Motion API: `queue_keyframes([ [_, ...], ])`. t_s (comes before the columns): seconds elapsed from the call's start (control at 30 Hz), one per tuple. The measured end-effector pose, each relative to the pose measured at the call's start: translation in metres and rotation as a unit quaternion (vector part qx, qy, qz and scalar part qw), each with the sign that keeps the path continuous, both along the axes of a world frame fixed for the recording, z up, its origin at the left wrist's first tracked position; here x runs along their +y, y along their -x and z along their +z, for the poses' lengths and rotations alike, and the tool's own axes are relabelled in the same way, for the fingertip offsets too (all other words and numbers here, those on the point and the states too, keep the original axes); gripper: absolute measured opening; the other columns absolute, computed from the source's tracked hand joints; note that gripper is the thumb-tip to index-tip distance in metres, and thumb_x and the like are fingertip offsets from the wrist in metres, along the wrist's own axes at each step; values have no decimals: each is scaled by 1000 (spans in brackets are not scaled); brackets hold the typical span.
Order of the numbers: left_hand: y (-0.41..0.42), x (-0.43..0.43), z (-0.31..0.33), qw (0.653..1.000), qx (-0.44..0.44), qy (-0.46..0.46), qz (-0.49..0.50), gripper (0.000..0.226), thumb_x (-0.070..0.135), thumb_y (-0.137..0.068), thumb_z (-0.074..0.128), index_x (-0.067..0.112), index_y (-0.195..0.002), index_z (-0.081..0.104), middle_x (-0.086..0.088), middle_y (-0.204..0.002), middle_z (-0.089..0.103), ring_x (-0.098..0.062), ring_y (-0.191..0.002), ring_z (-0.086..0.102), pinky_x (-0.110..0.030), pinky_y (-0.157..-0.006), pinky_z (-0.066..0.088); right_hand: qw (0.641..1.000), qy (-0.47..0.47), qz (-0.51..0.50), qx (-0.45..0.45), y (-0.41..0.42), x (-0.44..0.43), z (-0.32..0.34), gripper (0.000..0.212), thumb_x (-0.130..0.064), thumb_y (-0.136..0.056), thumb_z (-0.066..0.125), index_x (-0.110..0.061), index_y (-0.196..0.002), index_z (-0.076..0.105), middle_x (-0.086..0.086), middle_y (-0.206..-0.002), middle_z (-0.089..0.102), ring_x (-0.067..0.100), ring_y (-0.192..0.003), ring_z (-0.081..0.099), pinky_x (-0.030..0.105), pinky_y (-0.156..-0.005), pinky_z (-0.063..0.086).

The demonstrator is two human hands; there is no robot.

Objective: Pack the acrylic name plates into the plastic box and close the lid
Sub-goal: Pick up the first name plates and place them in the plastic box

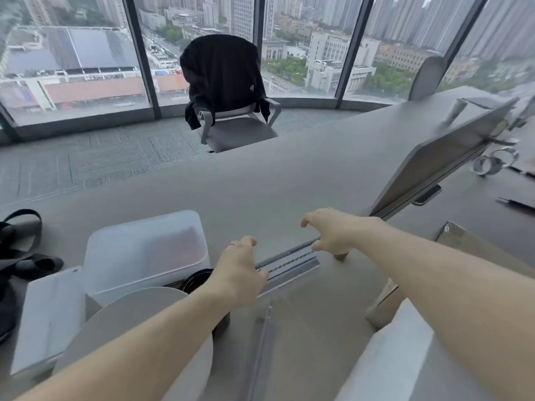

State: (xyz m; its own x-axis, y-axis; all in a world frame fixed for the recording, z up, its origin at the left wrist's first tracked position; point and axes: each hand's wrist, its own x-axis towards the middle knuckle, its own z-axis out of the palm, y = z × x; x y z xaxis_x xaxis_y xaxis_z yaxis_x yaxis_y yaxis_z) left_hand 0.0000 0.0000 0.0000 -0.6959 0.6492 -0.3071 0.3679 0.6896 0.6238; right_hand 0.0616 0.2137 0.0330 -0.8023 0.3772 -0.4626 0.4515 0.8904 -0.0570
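Obs., left to right. Plastic box: translucent, open-topped, stands on the worktop near its front-left edge. A flat white panel, probably the lid, lies just left of the box at the front-left corner. Box contents cannot be made out through the wall.

Left hand: reaches forward just right of the box. Its fingers are loosely curled at the left end of an acrylic name plate; not closed on it, contact uncertain.

Name plate: clear, long, narrow, standing near the middle of the front edge of the worktop, printed strip visible along it. A second clear plate appears nearer the front edge; outline faint.

Right hand: spread open above the plate's right end, fingers apart, gripping nothing.

Handling judgement: the plate is likely stiff, light and smooth, so slippery under a light pinch. Acrylic scratches readily and can chip at corners if dropped or knocked against the box wall. Being transparent, its edges are hard to see. Best hold: both short ends, one hand each, pinching the edges rather than the faces, keeping it level while moving it left to the box.
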Motion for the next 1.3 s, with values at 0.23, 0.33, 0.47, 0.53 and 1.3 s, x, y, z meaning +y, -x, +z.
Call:
queue_keyframes([
  [0.23,10,22,-31,976,164,121,-78,16,-2,-91,55,10,-94,44,-2,-81,43,-32,-83,53,-39,-69,44,956,-174,181,-149,24,0,-15,41,-25,-93,64,-20,-132,54,6,-134,55,32,-118,59,41,-82,50],
  [0.33,14,23,-37,968,196,140,-76,28,-5,-91,55,12,-75,40,-4,-77,42,-31,-77,49,-37,-65,40,935,-204,226,-182,24,-1,-30,27,-21,-95,65,-11,-119,58,11,-126,60,33,-112,62,37,-74,43],
  [0.47,19,24,-49,971,198,112,-72,36,-5,-92,56,13,-67,38,-4,-73,42,-32,-75,50,-37,-64,41,929,-224,252,-154,23,2,-38,13,-3,-96,57,-12,-87,52,12,-109,58,35,-102,64,34,-71,41],
  [0.53,22,21,-45,978,187,83,-50,27,-2,-92,59,12,-71,49,-7,-78,52,-34,-75,53,-38,-64,44,944,-201,227,-131,24,5,-33,26,-5,-94,60,-16,-76,46,5,-94,54,32,-86,59,36,-72,49],
  [1.3,-10,-117,214,874,-178,-382,242,7,10,-94,70,17,-93,73,-16,-119,74,-30,-98,66,-50,-99,53,764,443,-244,401,-81,-102,187,7,-12,-96,62,-14,-103,65,15,-119,71,34,-116,65,52,-102,51],
])
